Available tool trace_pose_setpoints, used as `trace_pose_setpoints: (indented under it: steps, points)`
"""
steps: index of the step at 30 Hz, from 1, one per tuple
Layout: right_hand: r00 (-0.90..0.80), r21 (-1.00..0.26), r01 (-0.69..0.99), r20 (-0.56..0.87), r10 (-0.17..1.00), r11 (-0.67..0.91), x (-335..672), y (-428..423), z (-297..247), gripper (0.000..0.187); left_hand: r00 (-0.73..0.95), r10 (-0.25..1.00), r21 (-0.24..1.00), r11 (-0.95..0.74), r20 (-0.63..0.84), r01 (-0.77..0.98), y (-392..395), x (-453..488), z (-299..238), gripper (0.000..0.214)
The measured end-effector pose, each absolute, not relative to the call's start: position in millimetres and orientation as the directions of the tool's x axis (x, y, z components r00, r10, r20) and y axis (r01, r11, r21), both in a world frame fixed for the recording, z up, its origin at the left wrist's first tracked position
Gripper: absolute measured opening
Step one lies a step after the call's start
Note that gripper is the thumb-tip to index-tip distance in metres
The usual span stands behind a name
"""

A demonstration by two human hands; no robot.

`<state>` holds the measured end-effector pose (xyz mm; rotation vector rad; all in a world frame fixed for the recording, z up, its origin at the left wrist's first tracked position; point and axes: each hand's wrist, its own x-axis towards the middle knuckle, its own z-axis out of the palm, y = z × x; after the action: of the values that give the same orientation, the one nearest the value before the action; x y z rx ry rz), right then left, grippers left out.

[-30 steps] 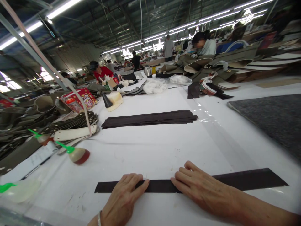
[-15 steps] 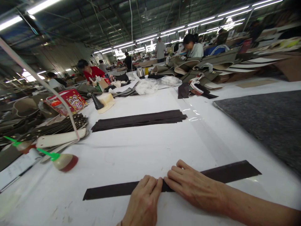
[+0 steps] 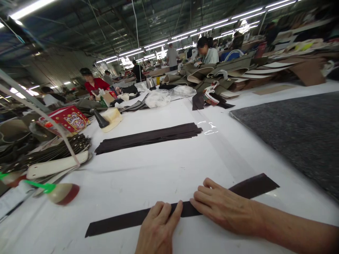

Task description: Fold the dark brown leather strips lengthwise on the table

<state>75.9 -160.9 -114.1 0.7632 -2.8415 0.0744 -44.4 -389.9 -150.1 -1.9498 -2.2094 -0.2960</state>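
Note:
A long dark brown strip point(image 3: 116, 222) lies slanted across the white table point(image 3: 148, 173) in front of me. Its right end point(image 3: 255, 187) looks broader than its left. My left hand point(image 3: 159, 225) is on the strip near its middle, fingers bent down onto it, one finger reaching along it to the right. Just beside it, my right hand point(image 3: 222, 208) presses bent fingertips to the strip's near edge and covers the part under the palm. A small gap of strip shows between the hands. Farther back lies a stack of similar dark strips point(image 3: 148, 138).
A squeeze bottle with a green nozzle point(image 3: 65, 193) lies at left, near pale straps point(image 3: 58, 164). A black-handled tool point(image 3: 102, 120) and clear plastic point(image 3: 159, 98) sit behind the stack. Dark grey felt point(image 3: 296, 130) covers the right. People work in the background.
The view has swung slightly, shifting most things left. My left hand's fingers have spread apart a little, and the gap between my hands has widened. Both hands stay on the strip.

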Motion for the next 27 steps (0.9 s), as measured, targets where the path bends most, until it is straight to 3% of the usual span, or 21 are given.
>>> trace_pose_setpoints:
  steps: [13,23,27]
  points:
    - [-0.881,-0.001,-0.451,0.16,-0.445,0.892,98,-139,-115,0.025,-0.065,0.963,-0.16,0.11,0.262,0.981,-386,-45,-147,0.065]
    - [-0.872,0.006,-0.461,0.181,-0.454,0.887,93,-157,-112,0.018,-0.025,0.97,-0.126,0.057,0.24,0.99,-414,-69,-141,0.071]
    - [-0.878,0.0,-0.445,0.199,-0.436,0.896,85,-178,-110,0.016,-0.033,0.963,-0.098,0.061,0.268,0.993,-435,-85,-122,0.06]
